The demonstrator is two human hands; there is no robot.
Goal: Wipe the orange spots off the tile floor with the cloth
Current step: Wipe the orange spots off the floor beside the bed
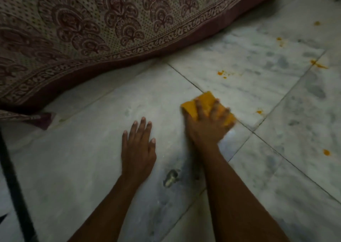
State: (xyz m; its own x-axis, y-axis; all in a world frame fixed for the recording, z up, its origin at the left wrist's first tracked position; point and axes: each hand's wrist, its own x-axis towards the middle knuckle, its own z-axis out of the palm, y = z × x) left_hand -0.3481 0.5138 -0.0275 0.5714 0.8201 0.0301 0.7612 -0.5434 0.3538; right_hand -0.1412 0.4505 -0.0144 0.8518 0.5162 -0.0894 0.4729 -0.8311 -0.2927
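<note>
My right hand (206,123) presses a folded orange cloth (191,106) flat against the white marble tile floor (92,149), fingers spread over it; the hand is slightly blurred. My left hand (138,147) rests flat on the floor to the left of it, fingers straight, holding nothing. Orange spots lie on the tiles beyond and to the right of the cloth: a cluster (221,73), a small one (259,112), one (326,152) near the right edge, a smear (318,64), and further ones (279,39) (317,23) towards the back.
A patterned maroon and cream bedsheet (92,29) hangs over the floor along the back left. A dark bar (13,186) runs down the left edge. A grey mark (170,178) sits on the tile between my forearms.
</note>
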